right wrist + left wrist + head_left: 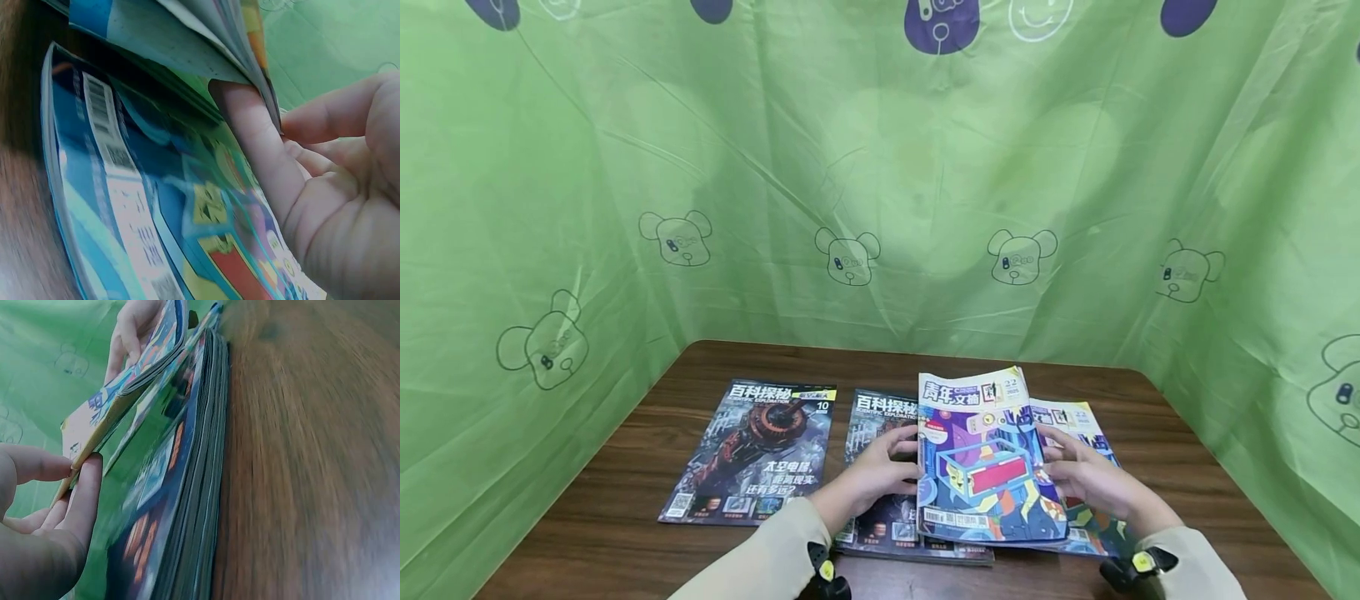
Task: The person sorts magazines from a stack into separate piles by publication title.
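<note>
A colourful purple and blue magazine [985, 479] is held raised and tilted between both hands. My left hand [880, 468] pinches its left edge between thumb and fingers, as the left wrist view shows. On the opposite edge, my right hand [1090, 477] grips the pages, with a finger underneath. Below the right hand lies another magazine with the same kind of cover [169, 206]. A stack of dark magazines [169, 487] lies below the left hand, partly hidden by the raised magazine in the head view.
To the left, a separate dark magazine [748, 458] with a red and black machine on its cover lies flat. The brown wooden table [647, 450] bears everything. A green curtain [925, 167] with bear drawings surrounds its back and sides.
</note>
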### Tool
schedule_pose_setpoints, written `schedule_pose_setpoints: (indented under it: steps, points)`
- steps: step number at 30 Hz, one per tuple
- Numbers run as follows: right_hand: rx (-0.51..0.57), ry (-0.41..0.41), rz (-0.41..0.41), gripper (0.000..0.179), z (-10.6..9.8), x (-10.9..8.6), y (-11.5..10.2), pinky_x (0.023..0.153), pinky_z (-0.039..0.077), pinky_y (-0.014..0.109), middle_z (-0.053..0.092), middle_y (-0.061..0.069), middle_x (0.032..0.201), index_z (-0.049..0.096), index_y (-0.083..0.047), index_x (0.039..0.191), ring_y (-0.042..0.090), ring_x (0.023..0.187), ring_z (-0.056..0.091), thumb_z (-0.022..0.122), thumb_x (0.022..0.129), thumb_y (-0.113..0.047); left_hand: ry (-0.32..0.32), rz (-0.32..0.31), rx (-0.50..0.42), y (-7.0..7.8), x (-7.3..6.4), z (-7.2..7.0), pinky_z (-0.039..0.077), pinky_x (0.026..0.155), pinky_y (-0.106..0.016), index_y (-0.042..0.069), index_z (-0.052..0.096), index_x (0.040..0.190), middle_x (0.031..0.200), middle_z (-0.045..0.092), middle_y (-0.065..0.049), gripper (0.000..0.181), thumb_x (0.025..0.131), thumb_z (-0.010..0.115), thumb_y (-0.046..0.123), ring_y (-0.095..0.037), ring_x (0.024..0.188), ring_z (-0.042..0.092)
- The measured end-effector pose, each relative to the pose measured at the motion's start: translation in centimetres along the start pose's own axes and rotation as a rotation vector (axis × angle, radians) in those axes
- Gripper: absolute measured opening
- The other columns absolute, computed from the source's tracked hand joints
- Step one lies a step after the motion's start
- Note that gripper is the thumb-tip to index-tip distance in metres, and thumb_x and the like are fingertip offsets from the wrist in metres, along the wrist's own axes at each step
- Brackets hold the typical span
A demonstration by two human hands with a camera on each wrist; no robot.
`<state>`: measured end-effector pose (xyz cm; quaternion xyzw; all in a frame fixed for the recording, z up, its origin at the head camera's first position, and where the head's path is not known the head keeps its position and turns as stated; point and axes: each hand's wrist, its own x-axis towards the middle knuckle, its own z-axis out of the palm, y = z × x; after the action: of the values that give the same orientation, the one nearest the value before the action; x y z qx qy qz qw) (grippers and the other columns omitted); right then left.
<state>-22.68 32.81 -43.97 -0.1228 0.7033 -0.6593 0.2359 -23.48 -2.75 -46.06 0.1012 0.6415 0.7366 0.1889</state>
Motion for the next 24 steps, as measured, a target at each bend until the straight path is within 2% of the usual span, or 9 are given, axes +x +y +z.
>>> schedule_pose_setpoints:
  steps: [4,7,21,24]
  points:
    - [-0.002,-0.012,-0.01,0.077,-0.9,-0.7,0.0,0.09,0.057,0.049,0.038,0.03,0.144,-0.012,0.002,0.156,0.033,0.111,0.064,0.044,0.104,-0.003,-0.005,0.004,-0.004,-0.1,0.4,1.1,0.062,0.076,-0.041,0.003,0.038,0.152,0.134,0.053,-0.019,0.072,0.086,0.065,-0.01,-0.026,0.087,0.069]
    - [0.006,-0.026,-0.022,0.077,-1.6,-1.2,0.1,0.09,0.057,0.048,0.047,0.019,0.14,-0.015,0.002,0.155,0.032,0.111,0.064,0.043,0.104,-0.002,-0.003,0.001,-0.002,-0.1,0.8,1.9,0.062,0.075,-0.041,0.005,0.039,0.152,0.132,0.054,-0.017,0.072,0.086,0.066,-0.009,-0.026,0.087,0.069]
    - [0.052,-0.029,-0.069,0.079,-4.7,-3.2,0.8,0.089,0.058,0.045,0.058,0.002,0.128,-0.025,0.007,0.148,0.025,0.11,0.065,0.039,0.102,0.002,-0.028,-0.034,-0.056,-0.1,2.0,5.4,0.062,0.077,-0.036,0.012,0.041,0.153,0.118,0.054,-0.012,0.072,0.089,0.068,-0.007,-0.022,0.087,0.066]
    - [0.057,-0.016,-0.077,0.077,-5.3,-3.6,1.0,0.089,0.058,0.044,0.058,0.002,0.127,-0.016,0.002,0.155,0.024,0.109,0.065,0.04,0.102,0.002,-0.024,-0.044,-0.073,-0.4,2.3,6.0,0.062,0.078,-0.036,0.012,0.042,0.153,0.117,0.055,-0.012,0.072,0.088,0.068,-0.007,-0.022,0.088,0.066]
